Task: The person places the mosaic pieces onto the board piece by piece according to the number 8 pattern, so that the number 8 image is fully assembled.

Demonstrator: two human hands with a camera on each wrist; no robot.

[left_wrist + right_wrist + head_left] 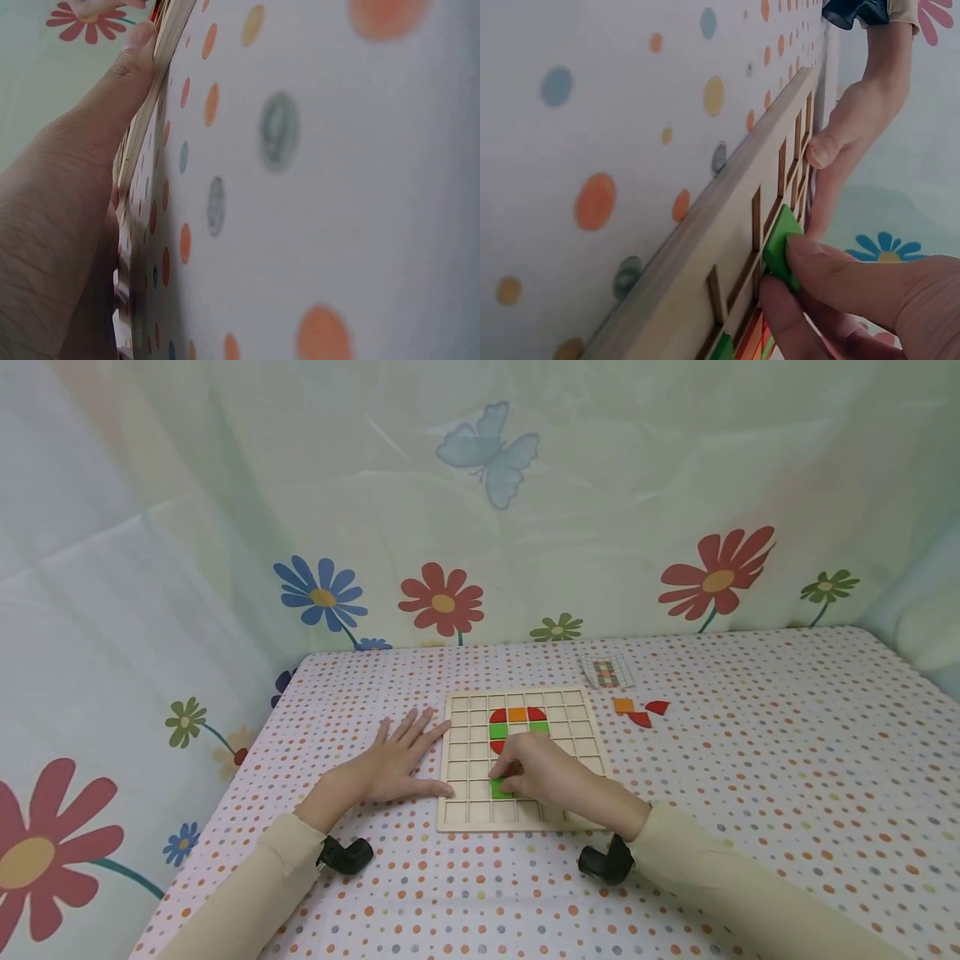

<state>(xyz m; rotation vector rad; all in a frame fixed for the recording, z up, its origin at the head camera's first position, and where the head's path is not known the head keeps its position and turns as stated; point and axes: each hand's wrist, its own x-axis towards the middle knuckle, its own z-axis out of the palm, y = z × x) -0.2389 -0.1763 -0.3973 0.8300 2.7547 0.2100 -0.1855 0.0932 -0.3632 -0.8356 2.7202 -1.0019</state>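
Observation:
My right hand (543,772) pinches a green square tile (781,247) between thumb and fingers. The tile is tilted at a cell of the wooden grid board (456,768), in its lower middle. Spread flat, my left hand (386,768) lies on the cloth at the board's left side, its thumb (139,56) touching the edge. Farther up the board sit an orange square tile (517,714), green square tiles (498,731) and red quarter-round tiles (537,713). The right hand hides part of this group.
Right of the board lie a loose orange square tile (623,704) and two red quarter-round tiles (657,707). Behind them is a small patterned card (607,672). A dotted cloth (750,760) covers the table, and a flowered curtain (600,527) hangs at the back.

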